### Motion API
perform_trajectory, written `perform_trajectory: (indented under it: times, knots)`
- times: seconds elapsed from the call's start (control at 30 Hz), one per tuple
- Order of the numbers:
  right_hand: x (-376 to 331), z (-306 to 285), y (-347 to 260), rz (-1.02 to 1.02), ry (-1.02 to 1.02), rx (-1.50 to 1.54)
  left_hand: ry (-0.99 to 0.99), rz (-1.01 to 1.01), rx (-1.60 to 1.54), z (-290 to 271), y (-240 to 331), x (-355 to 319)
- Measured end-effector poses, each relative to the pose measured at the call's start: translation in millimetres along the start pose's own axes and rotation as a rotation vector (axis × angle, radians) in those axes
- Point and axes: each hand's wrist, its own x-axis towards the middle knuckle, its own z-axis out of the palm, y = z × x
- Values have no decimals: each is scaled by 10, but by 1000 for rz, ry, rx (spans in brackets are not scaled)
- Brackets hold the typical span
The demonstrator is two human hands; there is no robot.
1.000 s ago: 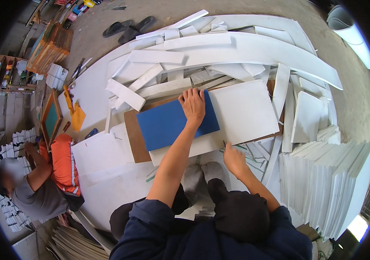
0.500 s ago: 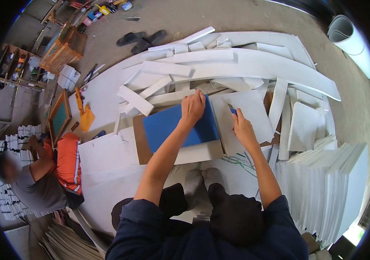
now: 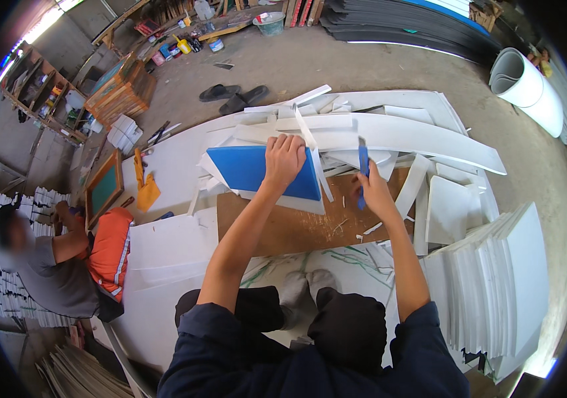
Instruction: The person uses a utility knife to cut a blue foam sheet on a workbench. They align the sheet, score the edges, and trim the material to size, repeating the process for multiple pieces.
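Observation:
My left hand (image 3: 284,161) is closed over the upper right edge of a flat blue board (image 3: 238,167), which is lifted and tilted with a white sheet showing beneath its lower edge. Along the board's right end a thin white strip (image 3: 312,147) stands at a slant, apparently loose. Under them lies a brown board (image 3: 270,229), scored and strewn with small white scraps on its right part. Over its right side my right hand (image 3: 374,192) is closed around a blue utility knife (image 3: 363,162), its tip pointing away from me.
White offcuts (image 3: 323,123) are heaped beyond the brown board. A tall stack of white sheets (image 3: 496,285) stands at the right. A co-worker (image 3: 54,265) sits at the left beside an orange cloth (image 3: 112,245). Black slippers (image 3: 240,99) lie on the floor.
The blue board has been raised and tilted off the brown board, which is now exposed. A white strip has appeared at its right end. The knife has turned upright, and the view has shifted.

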Motion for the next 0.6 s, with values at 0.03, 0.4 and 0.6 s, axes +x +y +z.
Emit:
perform_trajectory:
  times: [0.03, 0.4, 0.6]
  knots:
    - [-64, -23, 20, 24, -13, -78, -1, 29, -12, 27, 7, -44]
    - [-1017, 246, 26, -6, 105, -149, -67, 47, 11, 164, 582, -653]
    - [-1162, 213, 49, -136, 89, -173, -90, 22, -1, 131, 624, -718]
